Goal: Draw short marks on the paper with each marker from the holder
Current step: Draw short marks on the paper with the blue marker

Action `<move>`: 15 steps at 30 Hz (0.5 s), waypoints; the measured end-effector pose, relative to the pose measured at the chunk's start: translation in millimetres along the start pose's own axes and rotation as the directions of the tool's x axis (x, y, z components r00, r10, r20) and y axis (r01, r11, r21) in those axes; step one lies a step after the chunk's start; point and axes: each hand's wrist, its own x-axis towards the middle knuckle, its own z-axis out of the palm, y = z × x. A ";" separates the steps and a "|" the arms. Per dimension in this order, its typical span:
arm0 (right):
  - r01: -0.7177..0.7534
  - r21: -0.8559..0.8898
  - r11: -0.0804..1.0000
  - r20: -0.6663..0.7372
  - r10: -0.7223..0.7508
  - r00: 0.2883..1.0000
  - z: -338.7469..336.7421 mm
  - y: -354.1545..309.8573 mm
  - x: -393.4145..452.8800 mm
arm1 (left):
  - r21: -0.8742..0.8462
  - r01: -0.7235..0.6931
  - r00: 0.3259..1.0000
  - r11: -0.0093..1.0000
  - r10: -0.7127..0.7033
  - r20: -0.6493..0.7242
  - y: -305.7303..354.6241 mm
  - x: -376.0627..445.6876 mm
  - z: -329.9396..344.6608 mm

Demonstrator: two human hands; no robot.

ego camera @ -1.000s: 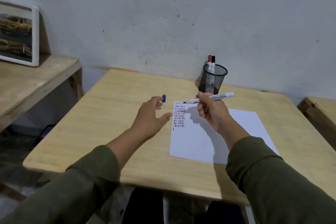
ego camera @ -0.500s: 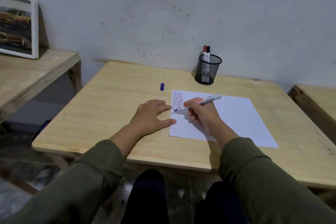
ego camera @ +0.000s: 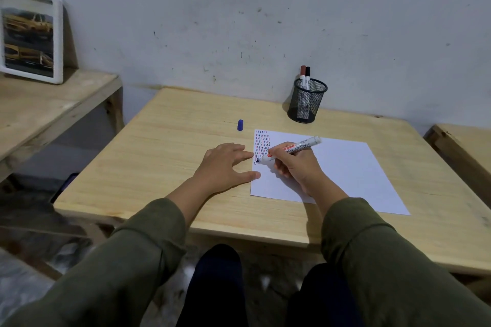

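Note:
A white sheet of paper (ego camera: 342, 167) lies on the wooden table (ego camera: 164, 156), with rows of short red, black and blue marks in its top left corner. My right hand (ego camera: 297, 167) grips an uncapped white marker (ego camera: 295, 148), whose blue tip touches the paper just below the marks. My left hand (ego camera: 225, 164) lies flat on the table, fingers spread, its fingertips at the paper's left edge. The marker's blue cap (ego camera: 240, 125) lies on the table, left of the paper. A black mesh holder (ego camera: 307, 103) at the back holds two markers, one red-capped and one black-capped.
A lower wooden shelf (ego camera: 47, 111) stands to the left with a white-framed picture (ego camera: 32, 37) leaning on the wall. Another wooden surface (ego camera: 465, 146) sits at the right edge. My knees are under the table's near edge.
My right hand came down from mid-air and set the marker tip on the paper below the marks. My left hand dropped flat beside the paper's edge. The head camera tilted.

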 end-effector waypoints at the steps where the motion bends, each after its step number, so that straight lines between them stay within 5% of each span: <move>1: 0.000 -0.005 1.000 0.003 0.000 1.000 0.0 0.0 -0.1 | 0.000 -0.001 1.000 1.000 0.001 -0.001 -0.2 0.0 0.1; 15: -0.001 -0.025 1.000 0.019 0.002 1.000 -0.2 0.7 0.7 | 0.019 -0.005 1.000 1.000 0.005 0.000 -1.3 0.8 1.3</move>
